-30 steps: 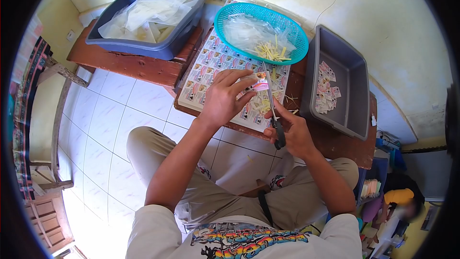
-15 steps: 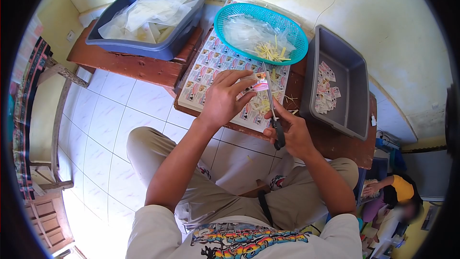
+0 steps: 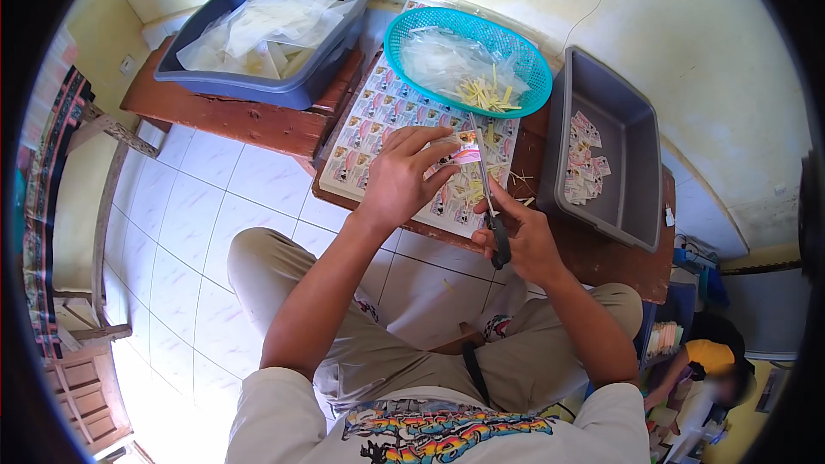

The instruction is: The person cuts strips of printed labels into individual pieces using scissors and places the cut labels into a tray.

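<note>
My left hand [image 3: 406, 174] pinches a small printed label [image 3: 467, 148] between thumb and fingers. In my right hand [image 3: 528, 245] is a pair of scissors [image 3: 498, 239] with dark handles, its blades pointing away from me along the label's right edge. Whether the blades touch the paper I cannot make out. Below both hands lies a stack of printed label sheets [image 3: 365, 125], with thin yellowish paper strips [image 3: 468, 192] scattered over its right part.
A teal basket [image 3: 397, 64] behind my hands holds clear plastic bags and yellowish strips. To the right stands a grey bin [image 3: 627, 180] with cut labels [image 3: 586, 163]. A blue-grey tub [image 3: 301, 90] of translucent sheets sits at left. Another person [image 3: 718, 357] is at lower right.
My hands, the label and the scissors hold almost the same position. At lower right, the other person's arm has drawn back and down from the pale stack.
</note>
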Demonstrator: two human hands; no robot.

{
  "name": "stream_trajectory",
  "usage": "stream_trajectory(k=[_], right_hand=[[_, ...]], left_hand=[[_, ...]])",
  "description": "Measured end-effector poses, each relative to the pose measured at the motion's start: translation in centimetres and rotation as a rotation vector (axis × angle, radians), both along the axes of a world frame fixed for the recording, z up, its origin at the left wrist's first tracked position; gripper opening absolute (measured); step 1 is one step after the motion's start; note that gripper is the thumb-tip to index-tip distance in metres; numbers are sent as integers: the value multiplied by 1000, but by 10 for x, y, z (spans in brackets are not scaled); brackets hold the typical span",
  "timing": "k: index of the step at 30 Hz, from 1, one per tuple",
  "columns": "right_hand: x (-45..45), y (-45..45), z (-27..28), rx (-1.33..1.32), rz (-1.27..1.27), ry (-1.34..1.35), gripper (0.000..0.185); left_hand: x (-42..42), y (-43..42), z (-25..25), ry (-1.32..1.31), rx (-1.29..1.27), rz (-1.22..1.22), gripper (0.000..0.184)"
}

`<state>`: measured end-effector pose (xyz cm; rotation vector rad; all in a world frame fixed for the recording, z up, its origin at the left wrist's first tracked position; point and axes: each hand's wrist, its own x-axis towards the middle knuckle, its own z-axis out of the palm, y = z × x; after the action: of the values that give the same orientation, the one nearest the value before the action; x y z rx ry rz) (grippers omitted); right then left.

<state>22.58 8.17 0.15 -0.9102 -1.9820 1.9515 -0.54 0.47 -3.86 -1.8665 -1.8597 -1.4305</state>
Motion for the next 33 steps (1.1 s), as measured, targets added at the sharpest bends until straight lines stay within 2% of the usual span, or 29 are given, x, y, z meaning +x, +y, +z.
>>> stream_trajectory(k=[13,19,21,22,24,33], right_hand=[[-1,2,1,-58,-52,-7,90],[2,13,-13,255,17,-106,92],[2,14,-13,599,55,-301,94],[4,15,-18,599,51,-301,94],[7,18,-32,893,89,-260,89],[1,23,-46,922,132,-495,80]], left_hand=[[0,0,1,-2,-6,1,36],[0,-1,1,-23,-14,-8,43],[1,-1,0,-29,-19,-11,44],[1,-1,0,-38,-23,-10,46],[2,-1,1,-44,-20,-14,47],[1,-2,5,-9,-39,-38,47]])
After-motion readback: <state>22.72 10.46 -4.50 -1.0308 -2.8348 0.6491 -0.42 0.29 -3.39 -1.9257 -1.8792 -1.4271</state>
